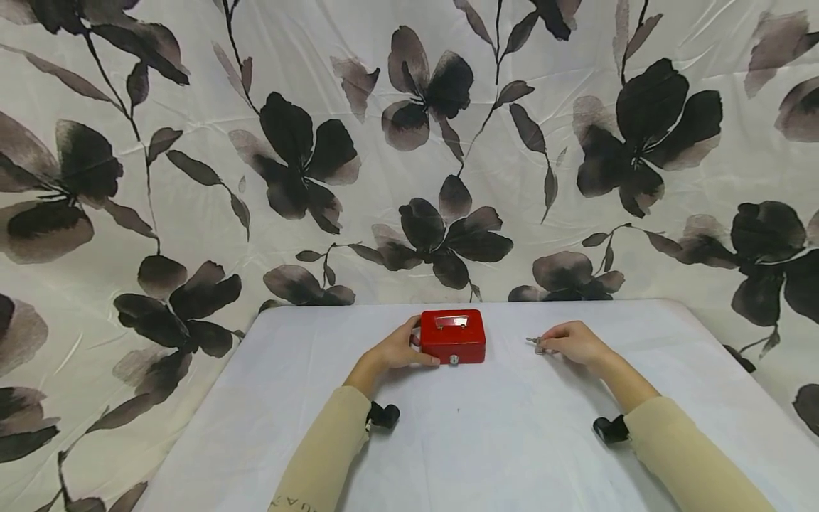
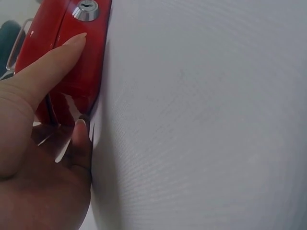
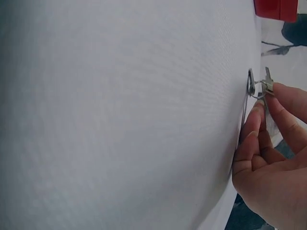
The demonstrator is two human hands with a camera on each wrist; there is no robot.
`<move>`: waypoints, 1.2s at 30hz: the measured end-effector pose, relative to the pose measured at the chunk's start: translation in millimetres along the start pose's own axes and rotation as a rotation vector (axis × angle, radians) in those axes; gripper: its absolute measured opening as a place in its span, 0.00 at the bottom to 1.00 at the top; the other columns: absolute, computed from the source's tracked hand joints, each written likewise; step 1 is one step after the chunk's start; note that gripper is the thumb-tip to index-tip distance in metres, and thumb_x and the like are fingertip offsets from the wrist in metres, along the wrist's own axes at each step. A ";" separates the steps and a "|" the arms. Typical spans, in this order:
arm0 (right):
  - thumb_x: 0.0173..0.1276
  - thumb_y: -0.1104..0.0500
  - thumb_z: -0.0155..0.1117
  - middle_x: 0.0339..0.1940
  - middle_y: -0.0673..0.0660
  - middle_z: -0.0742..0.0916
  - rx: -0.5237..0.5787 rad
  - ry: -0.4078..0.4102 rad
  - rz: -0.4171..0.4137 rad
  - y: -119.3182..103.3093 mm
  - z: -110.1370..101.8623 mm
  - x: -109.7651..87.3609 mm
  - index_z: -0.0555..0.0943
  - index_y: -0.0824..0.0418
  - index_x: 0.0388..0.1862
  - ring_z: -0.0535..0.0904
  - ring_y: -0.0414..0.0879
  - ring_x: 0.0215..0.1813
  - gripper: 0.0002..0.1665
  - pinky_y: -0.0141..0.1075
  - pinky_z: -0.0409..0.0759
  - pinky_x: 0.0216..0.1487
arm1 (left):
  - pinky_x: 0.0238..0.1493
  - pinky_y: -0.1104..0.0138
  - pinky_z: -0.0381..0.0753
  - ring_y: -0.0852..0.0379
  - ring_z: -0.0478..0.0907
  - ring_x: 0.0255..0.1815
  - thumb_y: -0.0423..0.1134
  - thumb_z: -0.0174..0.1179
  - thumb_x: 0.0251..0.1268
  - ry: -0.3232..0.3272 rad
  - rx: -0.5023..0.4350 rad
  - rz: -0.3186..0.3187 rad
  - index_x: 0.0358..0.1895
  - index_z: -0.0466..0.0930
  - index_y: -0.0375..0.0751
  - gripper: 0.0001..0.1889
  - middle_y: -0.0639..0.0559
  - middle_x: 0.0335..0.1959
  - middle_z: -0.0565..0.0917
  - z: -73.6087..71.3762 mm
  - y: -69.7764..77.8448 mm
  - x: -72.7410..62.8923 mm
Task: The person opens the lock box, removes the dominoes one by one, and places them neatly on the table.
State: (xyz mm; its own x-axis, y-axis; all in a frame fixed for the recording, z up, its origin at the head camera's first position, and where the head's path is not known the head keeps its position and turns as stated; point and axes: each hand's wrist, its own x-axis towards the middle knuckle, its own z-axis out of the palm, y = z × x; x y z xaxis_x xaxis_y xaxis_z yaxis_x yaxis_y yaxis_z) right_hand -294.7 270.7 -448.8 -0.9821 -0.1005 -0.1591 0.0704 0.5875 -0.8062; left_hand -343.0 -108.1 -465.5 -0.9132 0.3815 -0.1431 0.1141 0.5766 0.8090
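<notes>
A small red cash box [image 1: 470, 340] stands on the table, with a folding handle [image 1: 451, 321] on its lid and a round silver lock [image 2: 86, 10] on its front. My left hand [image 1: 395, 350] grips the box's left end; the thumb lies along the front beside the lock, and the other fingers are partly hidden at the side. To the right of the box, my right hand [image 1: 576, 343] pinches a small silver key [image 3: 268, 76] between thumb and forefinger, its blade pointing away from the fingers. A second key [image 3: 251, 82] hangs from the same ring, close to the tabletop.
A white cloth [image 1: 486, 441] covers the table. Behind it hangs a pale curtain [image 1: 358, 270] with dark flowers. Each wrist carries a black camera mount, the left one [image 1: 384, 416] and the right one [image 1: 611, 429], below the hands.
</notes>
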 end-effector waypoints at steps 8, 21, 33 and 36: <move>0.76 0.60 0.61 0.47 0.60 0.85 0.014 -0.031 -0.031 0.3 -0.2 -1.7 0.83 0.70 0.55 0.71 0.50 0.43 0.17 0.39 0.71 0.39 | 0.63 0.50 0.77 0.48 0.68 0.63 0.48 0.80 0.53 -0.011 -0.029 0.006 0.81 0.54 0.45 0.55 0.47 0.66 0.73 0.1 -0.2 -1.6; 0.74 0.60 0.62 0.42 0.57 0.84 0.037 -0.067 -0.052 -3.7 0.1 -4.8 0.85 0.70 0.53 0.69 0.48 0.40 0.16 0.39 0.68 0.37 | 0.78 0.44 0.58 0.45 0.62 0.75 0.46 0.78 0.56 -0.044 -0.089 0.048 0.81 0.52 0.41 0.54 0.45 0.73 0.69 0.5 0.9 -3.3; 0.75 0.60 0.61 0.43 0.57 0.85 0.038 -0.076 -0.049 -5.2 1.3 -5.3 0.84 0.71 0.55 0.70 0.49 0.41 0.17 0.39 0.70 0.37 | 0.78 0.44 0.57 0.45 0.56 0.80 0.47 0.79 0.54 -0.029 -0.071 0.040 0.82 0.51 0.41 0.56 0.46 0.80 0.62 1.8 -2.6 -2.8; 0.75 0.60 0.61 0.45 0.59 0.85 0.036 -0.075 -0.051 -3.8 0.5 -4.8 0.83 0.71 0.55 0.72 0.50 0.42 0.17 0.39 0.73 0.38 | 0.78 0.44 0.57 0.45 0.57 0.80 0.48 0.79 0.54 -0.029 -0.076 0.046 0.82 0.51 0.41 0.56 0.46 0.79 0.62 2.1 -2.7 -2.7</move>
State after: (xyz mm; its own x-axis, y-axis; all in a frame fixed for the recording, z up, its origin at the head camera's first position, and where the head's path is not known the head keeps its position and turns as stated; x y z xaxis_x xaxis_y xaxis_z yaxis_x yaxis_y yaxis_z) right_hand -290.1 268.6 -445.3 -0.9688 -0.1908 -0.1585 0.0280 0.5507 -0.8342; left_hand -340.1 -109.2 -468.5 -0.8958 0.4277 -0.1208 0.1245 0.5023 0.8557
